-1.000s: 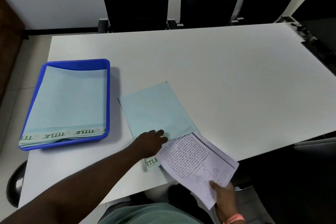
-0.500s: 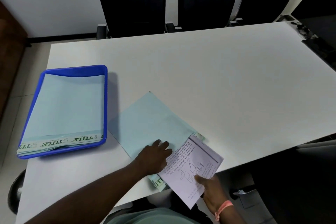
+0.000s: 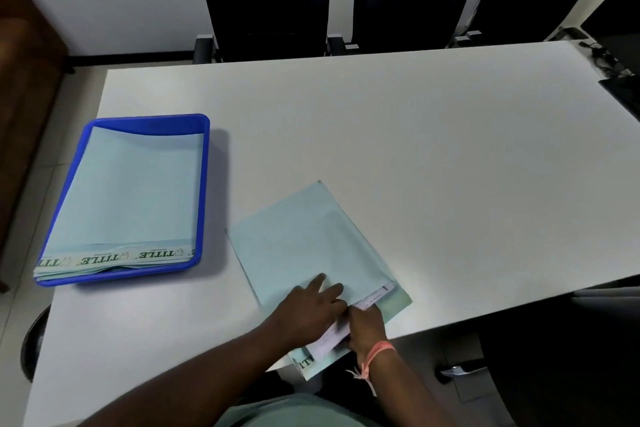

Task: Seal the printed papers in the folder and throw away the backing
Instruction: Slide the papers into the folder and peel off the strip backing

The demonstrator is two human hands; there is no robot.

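A pale blue folder (image 3: 304,239) lies tilted on the white table (image 3: 415,135), its open end with the "TITLE" flap hanging over the near edge. The printed papers (image 3: 372,298) are almost wholly inside it; only a narrow white strip shows at the mouth. My left hand (image 3: 311,305) presses flat on the folder near its opening, fingers spread. My right hand (image 3: 365,328), with an orange wrist cord, is closed on the papers' near end at the folder's mouth.
A blue tray (image 3: 204,191) holding a stack of the same folders stands at the left of the table. Black chairs (image 3: 270,0) line the far side. A dark device (image 3: 623,90) with cables sits at the far right corner.
My right hand has pushed the printed papers further into the folder, from half out to nearly hidden. The folder has shifted slightly toward the near edge. My left hand stayed on the folder.
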